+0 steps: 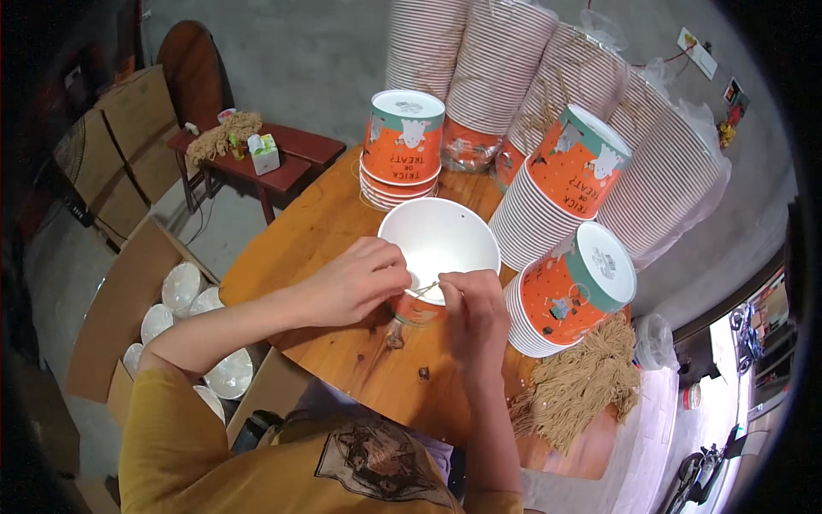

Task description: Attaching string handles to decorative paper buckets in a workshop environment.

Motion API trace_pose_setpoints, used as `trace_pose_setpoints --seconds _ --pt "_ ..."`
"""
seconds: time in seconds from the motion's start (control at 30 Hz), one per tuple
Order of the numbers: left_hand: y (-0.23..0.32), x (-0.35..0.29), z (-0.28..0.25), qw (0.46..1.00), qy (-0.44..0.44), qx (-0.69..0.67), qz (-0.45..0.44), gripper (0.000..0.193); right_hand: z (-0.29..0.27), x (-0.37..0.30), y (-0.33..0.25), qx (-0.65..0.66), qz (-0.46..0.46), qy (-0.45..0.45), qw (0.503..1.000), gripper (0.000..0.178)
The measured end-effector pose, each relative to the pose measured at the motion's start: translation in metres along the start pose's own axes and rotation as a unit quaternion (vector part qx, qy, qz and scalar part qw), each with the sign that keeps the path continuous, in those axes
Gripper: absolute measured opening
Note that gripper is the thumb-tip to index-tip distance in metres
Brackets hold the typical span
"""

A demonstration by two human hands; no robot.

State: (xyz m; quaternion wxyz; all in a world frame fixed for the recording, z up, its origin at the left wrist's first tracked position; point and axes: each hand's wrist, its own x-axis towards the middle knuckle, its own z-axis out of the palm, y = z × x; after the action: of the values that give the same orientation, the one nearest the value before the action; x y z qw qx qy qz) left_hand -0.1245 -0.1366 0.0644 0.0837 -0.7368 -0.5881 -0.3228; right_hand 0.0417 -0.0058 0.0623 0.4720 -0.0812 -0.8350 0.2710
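A paper bucket (445, 233), white inside with an orange printed outside, stands mouth up on the wooden table in front of me. At its near rim, a short piece of tan cord (424, 289) stretches between my two hands. My left hand (364, 278) is closed at the rim's left side, its fingertips pinching the cord. My right hand (476, 313) pinches the cord's other side between thumb and fingers. Whether the cord passes through the bucket wall is hidden by my fingers.
Upside-down orange-and-green bucket stacks (402, 141) (561, 295) stand behind and right. Taller wrapped stacks (501, 64) lean at the back. A tan cord bundle (586, 385) lies at the table's right edge. Left are a cardboard box (120, 321) holding buckets and a red bench (282, 176).
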Motion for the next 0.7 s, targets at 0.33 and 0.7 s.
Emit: trace_pose_setpoints --seconds 0.33,0.7 --pt "0.018 0.015 0.01 0.985 0.024 -0.096 -0.142 0.013 -0.001 0.009 -0.007 0.039 0.132 -0.074 0.988 0.01" --pt "0.015 0.016 0.018 0.986 0.025 -0.095 -0.137 0.012 -0.01 0.012 -0.016 -0.054 0.137 -0.133 0.98 0.01"
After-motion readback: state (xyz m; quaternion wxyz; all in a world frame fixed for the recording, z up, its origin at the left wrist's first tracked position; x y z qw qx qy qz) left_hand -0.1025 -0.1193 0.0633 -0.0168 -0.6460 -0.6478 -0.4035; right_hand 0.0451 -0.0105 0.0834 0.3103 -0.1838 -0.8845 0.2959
